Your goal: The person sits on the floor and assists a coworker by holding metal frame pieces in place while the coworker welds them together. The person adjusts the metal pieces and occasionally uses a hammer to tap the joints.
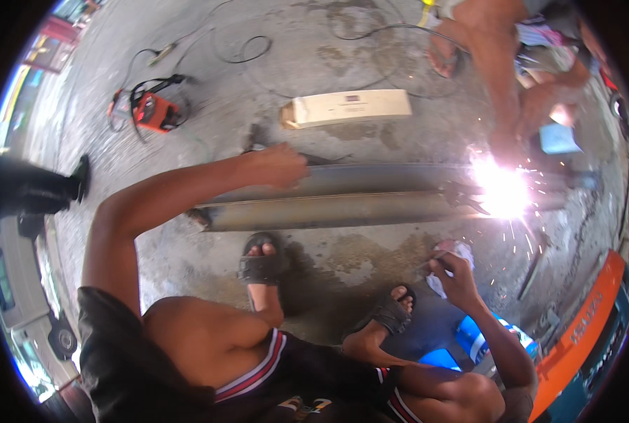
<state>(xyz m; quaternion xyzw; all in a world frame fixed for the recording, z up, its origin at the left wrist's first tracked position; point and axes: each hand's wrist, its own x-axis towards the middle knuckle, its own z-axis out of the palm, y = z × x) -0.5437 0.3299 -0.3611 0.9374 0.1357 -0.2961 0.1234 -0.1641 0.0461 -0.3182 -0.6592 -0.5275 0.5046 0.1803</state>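
Two long steel bars [328,213] lie side by side on the floor before me. A glaring welding arc [501,189] with sparks hides their right part. My left hand [283,167] is closed over the far bar, near its left end; its fingers are partly hidden and what they hold cannot be made out. A dark thin piece [321,159] lies right beside it. My right hand [457,279] is closed in a pinch on my side of the bars, next to a pinkish-white cloth [455,257]. A dark clamp-like tool [462,197] sits on the bars beside the arc.
Another person's arm [501,106] reaches down to the arc. Beyond the bars are a long cardboard box [353,106], an orange machine [156,113] and loose cable [254,49]. A blue can [473,338] stands near my right knee. An orange panel [582,331] borders the right.
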